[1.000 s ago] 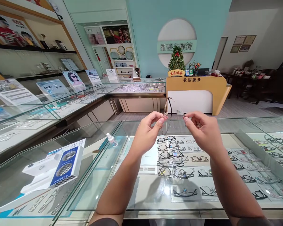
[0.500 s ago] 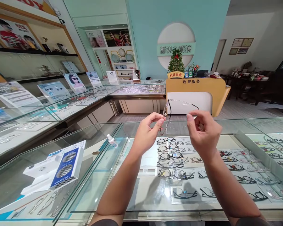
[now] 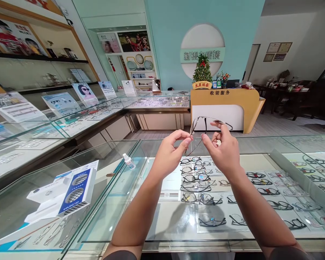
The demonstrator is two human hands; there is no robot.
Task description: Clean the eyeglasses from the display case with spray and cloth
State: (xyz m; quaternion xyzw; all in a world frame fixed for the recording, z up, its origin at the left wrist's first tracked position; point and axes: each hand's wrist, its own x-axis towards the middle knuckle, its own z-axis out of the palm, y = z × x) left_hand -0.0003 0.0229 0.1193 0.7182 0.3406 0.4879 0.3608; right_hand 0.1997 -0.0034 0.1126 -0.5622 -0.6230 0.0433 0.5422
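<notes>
Thin-rimmed eyeglasses (image 3: pixel 194 126) are held up above the glass counter, their temples pointing away to the right. My left hand (image 3: pixel 172 151) pinches the frame near one lens with thumb and fingertips. My right hand (image 3: pixel 223 146) is beside the temples, its thumb and forefinger apart; a small pale object (image 3: pixel 219 143) is held in its curled fingers. Whether the right fingertips touch the glasses is unclear. Below the hands, several dark-framed glasses (image 3: pixel 202 198) lie in rows inside the counter.
A small white bottle (image 3: pixel 129 161) stands on the glass at the left of the hands. Further left lies a blue and white box (image 3: pixel 77 191) with open flaps. A yellow cashier desk (image 3: pixel 253 108) is beyond the counter.
My right hand has moved left, closer to the glasses, and its thumb and forefinger have spread. The glasses have turned slightly in my left hand.
</notes>
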